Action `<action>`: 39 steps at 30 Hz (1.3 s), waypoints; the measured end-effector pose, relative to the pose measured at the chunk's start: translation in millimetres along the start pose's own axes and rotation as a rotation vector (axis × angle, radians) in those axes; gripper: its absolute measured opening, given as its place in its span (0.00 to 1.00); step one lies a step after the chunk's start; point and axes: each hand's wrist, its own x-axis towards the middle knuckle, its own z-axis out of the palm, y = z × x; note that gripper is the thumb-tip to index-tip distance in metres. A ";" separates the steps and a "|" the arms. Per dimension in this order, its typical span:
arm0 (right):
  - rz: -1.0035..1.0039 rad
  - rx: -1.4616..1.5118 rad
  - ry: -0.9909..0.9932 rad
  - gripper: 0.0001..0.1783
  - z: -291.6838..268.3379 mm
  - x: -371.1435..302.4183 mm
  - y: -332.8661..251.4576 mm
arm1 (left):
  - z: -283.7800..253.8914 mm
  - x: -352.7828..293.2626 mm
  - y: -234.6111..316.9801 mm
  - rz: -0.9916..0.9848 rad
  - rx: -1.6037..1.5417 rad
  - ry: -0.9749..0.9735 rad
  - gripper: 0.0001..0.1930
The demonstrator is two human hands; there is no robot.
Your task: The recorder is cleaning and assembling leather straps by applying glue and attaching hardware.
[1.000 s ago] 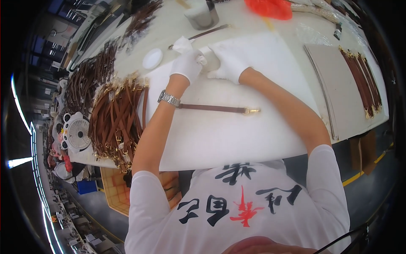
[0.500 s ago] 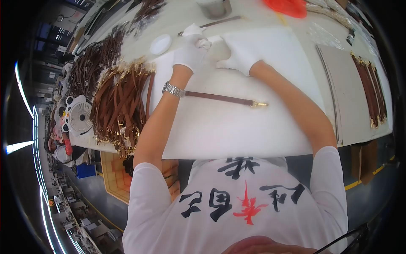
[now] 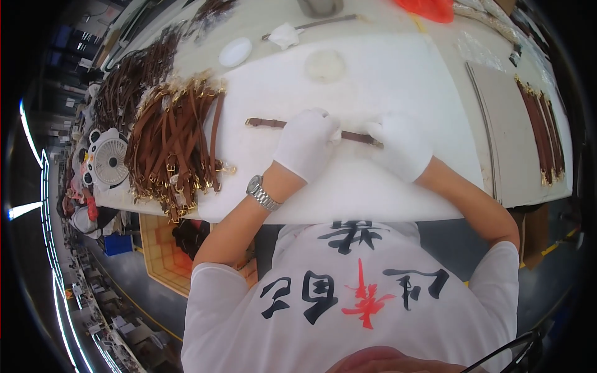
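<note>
A narrow brown leather strap (image 3: 267, 123) with a gold-coloured buckle at its left end lies across the white work sheet. My left hand (image 3: 309, 146), in a white glove, is closed over the strap's middle with fingers bunched; what they pinch is hidden. At the strap's right end, my gloved right hand (image 3: 401, 146) grips it near the metal fitting, its thumb side against the leather. Beyond them sit a round translucent patch or disc (image 3: 325, 66), a crumpled white cloth (image 3: 285, 36) and a white round lid or dish (image 3: 236, 52).
Many brown straps with gold buckles (image 3: 174, 137) are heaped to the left, beside a white fan (image 3: 109, 158). On the right, several straps (image 3: 540, 133) lie on a grey board (image 3: 497, 137). A grey container (image 3: 320, 7) and a red plastic bag (image 3: 429, 9) are at the back.
Both hands have come back toward me from the round patch and cloth and onto the strap. The crumpled cloth now lies uncovered on the table.
</note>
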 end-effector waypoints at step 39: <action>0.175 0.220 -0.134 0.11 -7.0 -6.7 15.0 | 39.6 11.8 32.5 -0.128 -0.031 0.015 0.05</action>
